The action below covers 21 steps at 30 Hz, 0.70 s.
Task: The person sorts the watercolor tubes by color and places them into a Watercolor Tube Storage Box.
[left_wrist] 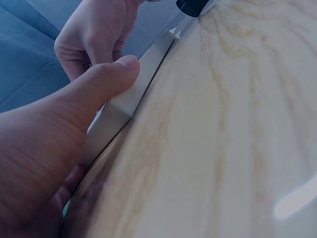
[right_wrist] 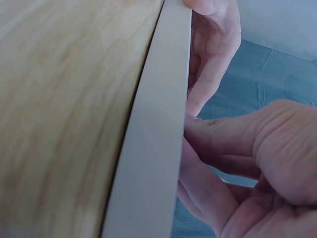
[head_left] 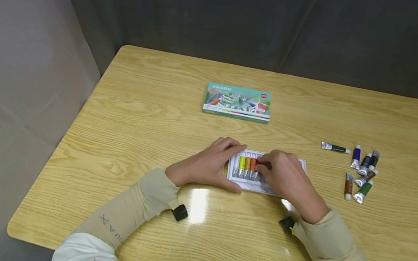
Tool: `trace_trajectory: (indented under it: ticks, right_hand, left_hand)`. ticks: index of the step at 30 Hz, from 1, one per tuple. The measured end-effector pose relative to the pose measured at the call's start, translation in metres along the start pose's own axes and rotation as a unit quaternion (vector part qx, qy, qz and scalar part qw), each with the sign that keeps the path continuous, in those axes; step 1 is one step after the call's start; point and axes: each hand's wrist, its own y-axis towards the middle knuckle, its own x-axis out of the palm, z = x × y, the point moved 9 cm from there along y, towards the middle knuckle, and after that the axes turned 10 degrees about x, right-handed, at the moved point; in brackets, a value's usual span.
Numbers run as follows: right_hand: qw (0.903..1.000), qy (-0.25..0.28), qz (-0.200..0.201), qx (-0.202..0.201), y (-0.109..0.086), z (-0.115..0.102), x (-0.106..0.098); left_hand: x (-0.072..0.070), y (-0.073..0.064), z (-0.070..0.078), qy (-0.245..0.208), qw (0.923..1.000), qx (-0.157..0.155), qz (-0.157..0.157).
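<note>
Head view: a white tray [head_left: 251, 185] is seen just right of centre, framed by two hands. Its left end is spanned by the left hand [head_left: 209, 165], whose thumb and fingers are spread and extended, the thumb along the near edge and the fingers at the upper left corner. Its right part is overlapped by the right hand [head_left: 289, 176], whose fingers and thumb are bent together; a tube [head_left: 257, 177] is pinched beneath them, partly hidden. Left of these fingertips, four tubes [head_left: 242, 167], among them yellow, ochre and orange, are arranged side by side in the tray. Seven loose tubes [head_left: 356, 156] are scattered at the right of the frame, well apart from the hands. A green printed box [head_left: 237, 102] is placed above the tray. All are supported by a wood-grained table [head_left: 137, 118], on which bright reflections are seen at lower centre. The table is backed by a dark curtain [head_left: 206, 18]; pale cloth [head_left: 10, 103] is shown at the left. Both forearms are covered by beige sleeves [head_left: 118, 215].
</note>
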Motion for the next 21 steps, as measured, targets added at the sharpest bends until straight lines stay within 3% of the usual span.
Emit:
trace_trajectory:
  ticks: [21]
  right_hand:
    - [0.9998, -0.002, -0.012, 0.014, 0.0007, 0.0026, 0.0013]
  left_hand:
    - [-0.0009, 0.0001, 0.0017, -0.001, 1.0000, 0.002, 0.002]
